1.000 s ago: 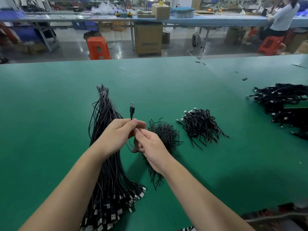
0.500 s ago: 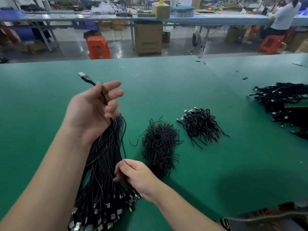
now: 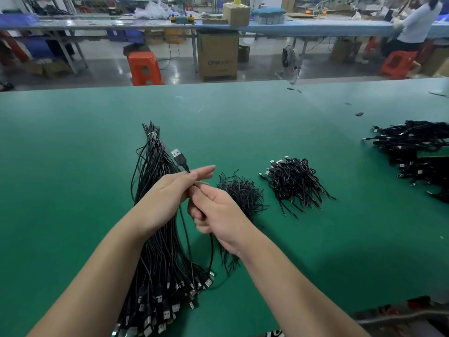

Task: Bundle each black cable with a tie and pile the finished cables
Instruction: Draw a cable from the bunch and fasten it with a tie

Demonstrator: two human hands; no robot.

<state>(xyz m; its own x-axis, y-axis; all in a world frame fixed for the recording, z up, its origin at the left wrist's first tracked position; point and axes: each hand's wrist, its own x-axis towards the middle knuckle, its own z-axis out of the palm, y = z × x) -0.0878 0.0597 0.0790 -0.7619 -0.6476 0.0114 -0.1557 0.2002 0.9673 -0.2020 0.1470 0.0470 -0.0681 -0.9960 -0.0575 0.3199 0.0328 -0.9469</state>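
Since half a second ago both hands have come back together over the counter: left hand dropped from its raised spot out left, right hand came up from near the plug ends to meet it. Left hand now pinches a single black cable just below its USB plug, thumb and curled fingers on the cord, index finger stretched out straight toward the right; plug sticks up above the fingers. Right hand is curled, fingers closed round the same cable lower down, where it loops under the palm; exact finger contact is hidden by the hand's back. Likely step: folding the cable into a short coil, plug end held high so loops stack evenly, hands close for short folds. No tie visible in either hand. Loose cable stock lies in a long banded bundle under the left forearm, plugs toward the near edge, handy for pulling one out. Pile of ties sits just right of the hands, partly under the right hand, within reach for the next grab. Finished cables are piled farther right, apart from the ties; a bigger black heap sits at the far right edge. Task is well underway, much stock left.
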